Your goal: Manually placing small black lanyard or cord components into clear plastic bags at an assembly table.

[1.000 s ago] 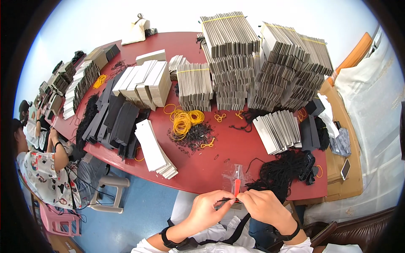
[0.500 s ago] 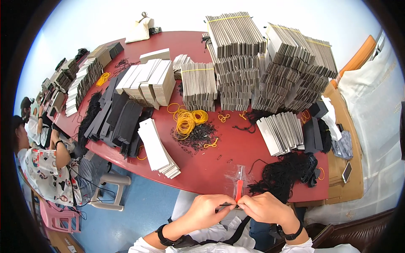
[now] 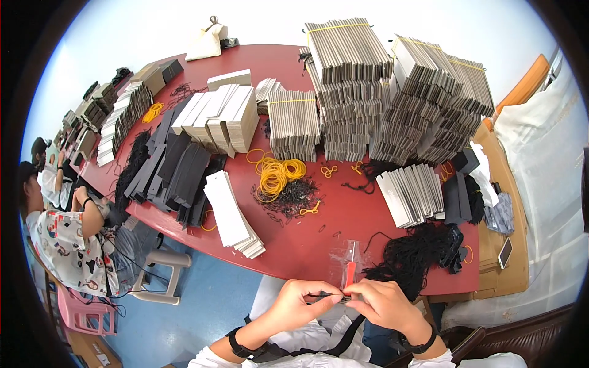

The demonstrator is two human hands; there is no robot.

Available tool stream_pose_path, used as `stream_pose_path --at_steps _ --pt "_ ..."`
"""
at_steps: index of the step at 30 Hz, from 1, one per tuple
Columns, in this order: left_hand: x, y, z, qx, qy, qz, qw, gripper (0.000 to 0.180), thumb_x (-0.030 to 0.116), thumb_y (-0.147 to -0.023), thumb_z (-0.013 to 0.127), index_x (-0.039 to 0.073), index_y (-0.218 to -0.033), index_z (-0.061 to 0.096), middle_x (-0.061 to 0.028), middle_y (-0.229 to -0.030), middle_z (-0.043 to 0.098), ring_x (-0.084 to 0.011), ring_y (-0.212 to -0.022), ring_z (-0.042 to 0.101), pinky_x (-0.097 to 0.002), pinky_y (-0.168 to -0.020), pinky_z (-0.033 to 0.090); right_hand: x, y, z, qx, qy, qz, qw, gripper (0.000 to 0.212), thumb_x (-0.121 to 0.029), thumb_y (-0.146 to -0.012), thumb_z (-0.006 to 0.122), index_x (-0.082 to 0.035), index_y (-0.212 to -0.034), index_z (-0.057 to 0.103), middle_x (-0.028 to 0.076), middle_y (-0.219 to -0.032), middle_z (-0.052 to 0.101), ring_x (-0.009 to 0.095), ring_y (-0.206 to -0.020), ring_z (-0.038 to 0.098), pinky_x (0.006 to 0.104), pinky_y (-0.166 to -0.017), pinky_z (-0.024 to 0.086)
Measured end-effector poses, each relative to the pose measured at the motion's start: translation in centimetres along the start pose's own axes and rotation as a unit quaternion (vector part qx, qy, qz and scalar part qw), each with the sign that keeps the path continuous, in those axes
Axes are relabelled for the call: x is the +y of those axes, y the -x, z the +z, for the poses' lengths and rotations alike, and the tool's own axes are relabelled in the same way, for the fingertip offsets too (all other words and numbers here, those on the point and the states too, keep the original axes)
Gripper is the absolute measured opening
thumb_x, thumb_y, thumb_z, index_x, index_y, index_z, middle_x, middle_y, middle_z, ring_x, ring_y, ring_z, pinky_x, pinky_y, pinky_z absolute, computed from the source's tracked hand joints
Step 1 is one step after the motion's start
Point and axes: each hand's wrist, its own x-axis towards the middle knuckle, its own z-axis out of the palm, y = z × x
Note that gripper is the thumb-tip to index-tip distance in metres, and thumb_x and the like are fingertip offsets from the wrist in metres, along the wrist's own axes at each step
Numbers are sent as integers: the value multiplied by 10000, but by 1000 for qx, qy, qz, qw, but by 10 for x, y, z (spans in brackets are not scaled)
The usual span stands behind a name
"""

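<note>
Just off the table's near edge, my left hand (image 3: 305,302) is closed, its thumb and fingers pinching a thin dark strip (image 3: 316,299) that is mostly hidden. My right hand (image 3: 385,305) meets it fingertip to fingertip, closed in a pinch; what it grips is too small and covered to make out. Right beyond my fingertips, a red-handled tool (image 3: 350,274) with a narrow metal end points away from me on crumpled clear plastic (image 3: 337,260). A heap of black cords (image 3: 408,254) lies to the right of it.
On the red table (image 3: 294,245) are white card strips (image 3: 228,208), yellow elastic bands (image 3: 276,178), small black clips (image 3: 291,199), black strips (image 3: 184,175) and tall grey board stacks (image 3: 350,55). A phone (image 3: 505,253) lies at right. Another person (image 3: 73,245) sits at left beside a stool (image 3: 165,270).
My right fingers have shifted slightly and curl more at the pinch; both hands stay together. The whole scene has moved slightly in view. The table's contents look unchanged.
</note>
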Motion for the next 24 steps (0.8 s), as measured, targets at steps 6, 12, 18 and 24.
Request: stream_pose_path --at_steps 6,12,18,24 --pt "-6 -4 4 -23 192 -67 979 133 46 -883 642 -1 -997 692 12 -828 665 14 -674 510 -176 -545 376 -5 0 36 237 -70 -44 968 364 -20 -653 821 -52 -1002 725 63 -883 645 118 -663 601 236 -528 475" --pt "-5 -6 6 14 193 -108 975 199 31 -897 598 28 -1096 609 99 -680 445 5 -590 318 -184 -539 238 3 5 29 215 115 -90 966 241 -78 -668 793 -61 -890 701 24 -850 625 133 -648 583 250 -516 473" --pt "-2 -1 5 -13 155 -9 988 227 -18 -898 555 38 -1116 522 94 -659 340 -5 -589 287 -192 -550 230 -2 7 18 140 172 -88 971 179 -133 -696 759 -79 -822 644 -3 -734 610 148 -616 585 261 -511 473" --pt "3 9 1 -43 163 -13 986 146 -19 -903 559 32 -1034 518 93 -652 329 -14 -580 282 -197 -544 239 -3 15 6 83 114 -95 986 158 -129 -713 748 -77 -813 638 4 -665 600 158 -563 584 272 -497 468"
